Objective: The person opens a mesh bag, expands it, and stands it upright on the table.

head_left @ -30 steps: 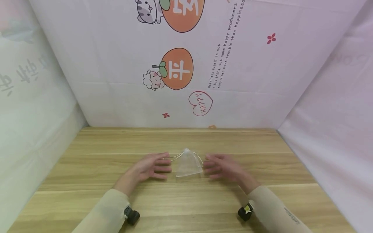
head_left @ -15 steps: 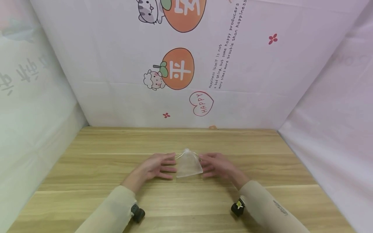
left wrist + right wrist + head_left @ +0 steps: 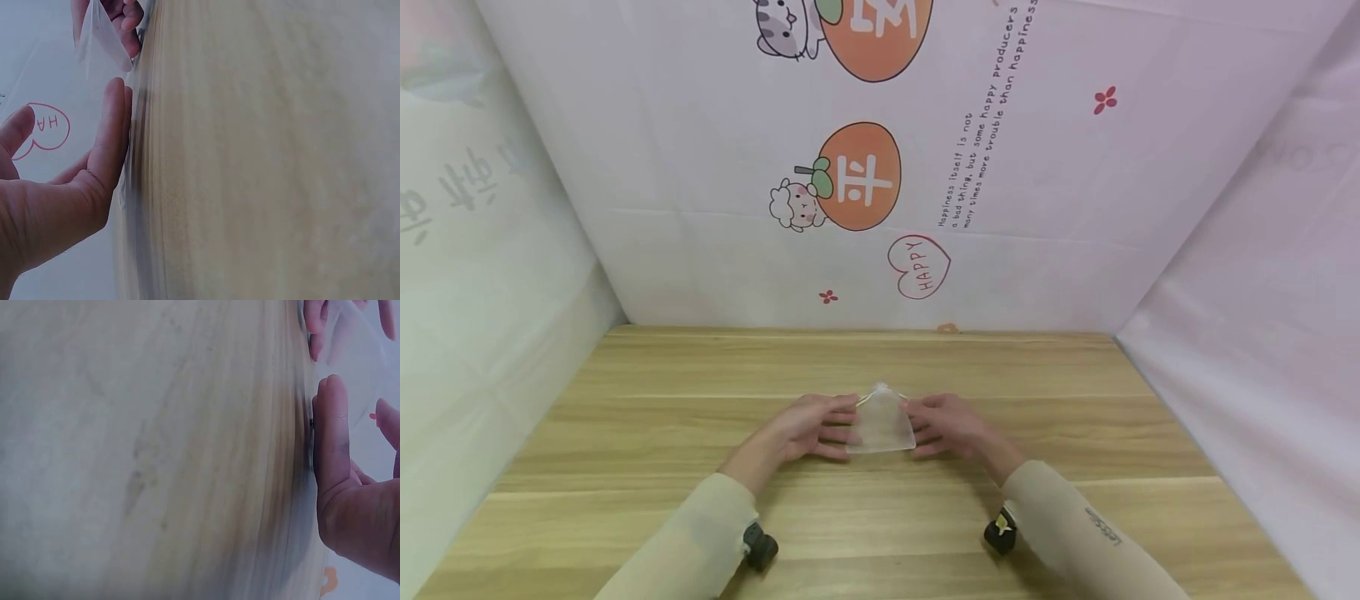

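A small sheer white drawstring pouch (image 3: 882,423) stands between my hands, its gathered top at the far side and its cord running out to both sides. My left hand (image 3: 808,427) is at its left edge, fingers extended and thumb apart. On the other side my right hand (image 3: 949,425) reaches its right edge with fingertips right at the cloth. In the left wrist view the pouch (image 3: 105,40) shows beyond my left fingertips, in front of the right hand. The right wrist view shows straight fingers (image 3: 332,428) low along the tabletop, with the thumb held away.
The wooden table (image 3: 880,517) runs back to a white printed backdrop (image 3: 1037,275). White cloth walls close off the left side (image 3: 497,333) and the right side (image 3: 1240,333). Small black cameras sit on the left wrist (image 3: 761,546) and right wrist (image 3: 1000,532).
Both hands have moved inward from either side to the pouch's edges. The pouch has shifted slightly, and its bottom edge now lies more level.
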`<state>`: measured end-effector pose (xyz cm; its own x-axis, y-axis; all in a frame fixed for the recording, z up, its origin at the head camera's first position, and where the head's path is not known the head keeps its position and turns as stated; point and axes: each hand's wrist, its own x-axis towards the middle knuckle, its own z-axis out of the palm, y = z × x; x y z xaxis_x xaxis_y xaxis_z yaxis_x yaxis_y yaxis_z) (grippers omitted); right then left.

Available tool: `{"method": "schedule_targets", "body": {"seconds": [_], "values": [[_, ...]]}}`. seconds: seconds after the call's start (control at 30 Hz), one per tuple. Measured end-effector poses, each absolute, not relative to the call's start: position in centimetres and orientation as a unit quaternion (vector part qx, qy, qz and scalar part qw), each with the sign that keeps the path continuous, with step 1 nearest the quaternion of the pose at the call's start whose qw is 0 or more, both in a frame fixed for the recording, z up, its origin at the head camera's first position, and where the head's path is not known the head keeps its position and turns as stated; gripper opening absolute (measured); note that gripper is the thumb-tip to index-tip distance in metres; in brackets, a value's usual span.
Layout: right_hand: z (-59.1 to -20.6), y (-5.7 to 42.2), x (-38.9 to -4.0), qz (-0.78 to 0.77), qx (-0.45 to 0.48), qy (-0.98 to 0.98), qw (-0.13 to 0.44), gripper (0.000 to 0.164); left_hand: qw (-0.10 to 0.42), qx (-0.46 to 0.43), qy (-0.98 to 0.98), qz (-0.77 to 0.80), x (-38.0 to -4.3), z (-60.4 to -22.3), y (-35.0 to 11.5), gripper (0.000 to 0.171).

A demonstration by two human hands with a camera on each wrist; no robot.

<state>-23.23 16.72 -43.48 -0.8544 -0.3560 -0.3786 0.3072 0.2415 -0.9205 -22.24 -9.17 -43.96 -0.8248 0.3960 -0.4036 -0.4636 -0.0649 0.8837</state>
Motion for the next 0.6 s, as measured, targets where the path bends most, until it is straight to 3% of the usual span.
{"method": "schedule_targets", "body": {"seconds": [0.6], "values": [[-43.77,15.85,-23.84,-0.62,-0.013,0.747,0.238,0.046,0.28,0.014,0.622,0.732,-21.99,-43.45,-8.78,0.047]]}}
